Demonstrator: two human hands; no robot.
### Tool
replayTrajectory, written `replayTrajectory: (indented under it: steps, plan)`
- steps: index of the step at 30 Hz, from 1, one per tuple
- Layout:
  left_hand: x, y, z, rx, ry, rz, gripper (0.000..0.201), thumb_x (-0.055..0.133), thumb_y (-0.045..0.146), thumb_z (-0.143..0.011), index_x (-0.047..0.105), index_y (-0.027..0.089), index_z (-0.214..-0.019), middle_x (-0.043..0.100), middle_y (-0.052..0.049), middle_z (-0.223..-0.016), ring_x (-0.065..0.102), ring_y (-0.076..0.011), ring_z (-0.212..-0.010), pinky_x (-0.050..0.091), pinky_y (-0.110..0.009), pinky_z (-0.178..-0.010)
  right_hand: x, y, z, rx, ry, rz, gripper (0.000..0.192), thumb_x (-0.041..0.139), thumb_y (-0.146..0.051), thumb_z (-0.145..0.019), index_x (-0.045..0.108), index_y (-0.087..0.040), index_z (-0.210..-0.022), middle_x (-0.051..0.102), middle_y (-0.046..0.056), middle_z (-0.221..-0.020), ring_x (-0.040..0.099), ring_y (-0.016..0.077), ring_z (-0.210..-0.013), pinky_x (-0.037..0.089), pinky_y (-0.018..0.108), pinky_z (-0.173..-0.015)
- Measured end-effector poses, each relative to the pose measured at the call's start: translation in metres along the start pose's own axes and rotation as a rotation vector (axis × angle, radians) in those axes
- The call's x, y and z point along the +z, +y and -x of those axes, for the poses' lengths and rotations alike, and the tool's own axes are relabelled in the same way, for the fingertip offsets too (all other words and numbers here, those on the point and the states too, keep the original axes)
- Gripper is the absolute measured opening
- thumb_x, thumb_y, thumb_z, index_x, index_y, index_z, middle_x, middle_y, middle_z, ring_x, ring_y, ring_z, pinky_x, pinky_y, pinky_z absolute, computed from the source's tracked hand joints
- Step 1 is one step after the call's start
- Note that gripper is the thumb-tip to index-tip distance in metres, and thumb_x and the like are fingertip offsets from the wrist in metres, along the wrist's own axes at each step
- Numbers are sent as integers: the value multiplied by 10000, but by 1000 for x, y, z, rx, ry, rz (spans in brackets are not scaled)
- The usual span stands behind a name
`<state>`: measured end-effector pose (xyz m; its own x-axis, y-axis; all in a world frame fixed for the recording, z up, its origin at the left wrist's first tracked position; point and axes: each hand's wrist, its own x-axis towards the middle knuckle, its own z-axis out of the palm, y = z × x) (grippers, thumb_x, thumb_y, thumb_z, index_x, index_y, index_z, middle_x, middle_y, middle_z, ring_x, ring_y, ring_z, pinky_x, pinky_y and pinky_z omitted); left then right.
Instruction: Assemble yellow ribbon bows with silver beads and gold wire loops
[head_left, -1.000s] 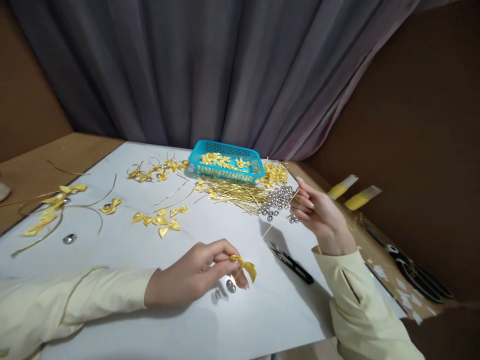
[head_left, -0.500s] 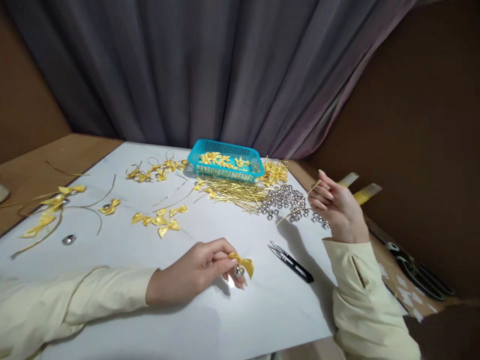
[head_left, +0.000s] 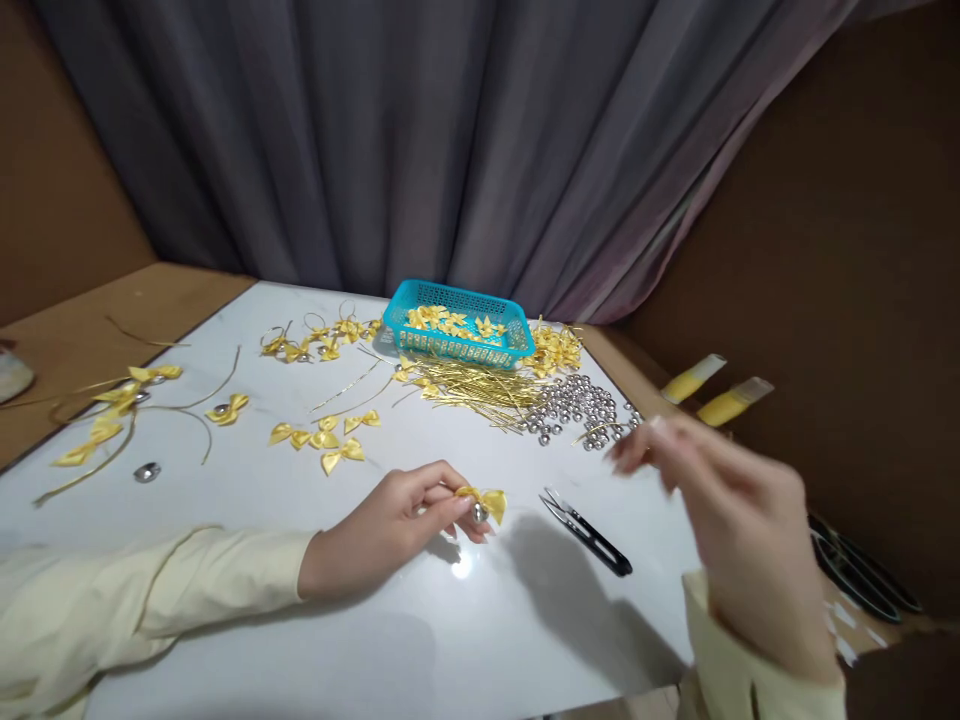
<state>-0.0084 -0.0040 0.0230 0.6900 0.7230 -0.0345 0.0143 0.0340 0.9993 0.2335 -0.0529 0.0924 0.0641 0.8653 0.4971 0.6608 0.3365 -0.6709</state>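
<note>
My left hand [head_left: 390, 535] rests on the white table [head_left: 480, 620] and pinches a small yellow ribbon bow [head_left: 486, 500] with a silver bell [head_left: 477, 513] against it. My right hand [head_left: 724, 520] is raised above the table's right edge and blurred. Its fingertips are close together at the end of a thin gold wire [head_left: 596, 433], which lies over the pile of silver bells [head_left: 577, 405]. Black thread snips [head_left: 589, 530] lie between my two hands.
A teal basket [head_left: 457, 345] of yellow bows stands at the back, with a heap of gold wires [head_left: 472, 385] in front of it. Loose bows [head_left: 322, 440] and finished wire loops [head_left: 112, 420] lie at the left. Two yellow tubes [head_left: 712, 390] and black scissors [head_left: 862, 575] lie at the right.
My right hand has dropped down and toward me from above the bell pile, blurring as it moves. My left hand lifted the bow slightly and brought the bell against it.
</note>
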Motion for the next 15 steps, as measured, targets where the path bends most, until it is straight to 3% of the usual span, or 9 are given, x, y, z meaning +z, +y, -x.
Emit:
replayTrajectory:
  steps: [2, 4, 8, 11, 15]
  plan:
    - [0, 2, 0, 4, 46, -76, 206, 499, 331, -899, 586, 150, -853, 718, -71, -887, 657, -183, -846, 493, -283, -701, 22, -20, 28, -91, -280, 20, 240, 490, -188, -905, 578, -186, -682, 586, 20, -671, 549, 118, -592, 405, 225, -541]
    - [1, 4, 1, 22, 88, -176, 203, 516, 324, -887, 615, 153, -840, 718, -45, -834, 653, -168, -793, 486, -256, -655, 46, -29, 47, -162, -345, 22, 267, 448, -140, -905, 552, -162, -659, 588, 42, -685, 554, 115, -579, 413, 219, -547]
    - [1, 4, 4, 120, 109, -311, 186, 517, 278, -885, 665, 164, -889, 727, -22, -844, 655, -149, -762, 489, -240, -654, 77, -26, 55, -25, -222, -50, 262, 435, -161, -916, 587, -152, -704, 636, 53, -704, 593, 117, -590, 428, 190, -541]
    - [0, 2, 4, 286, 129, -403, 193, 520, 207, -881, 681, 160, -976, 726, -37, -974, 652, -154, -887, 484, -257, -792, 82, -23, 50, 86, -182, -201, 319, 486, -190, -904, 576, -156, -600, 649, 39, -672, 620, 110, -625, 442, 158, -544]
    - [0, 1, 5, 442, 159, -495, 193, 517, 164, -879, 690, 128, -957, 734, -56, -944, 653, -148, -870, 475, -253, -804, 81, -23, 48, 61, -148, -247, 343, 515, -145, -884, 572, -150, -546, 650, 31, -657, 624, 99, -627, 460, 159, -605]
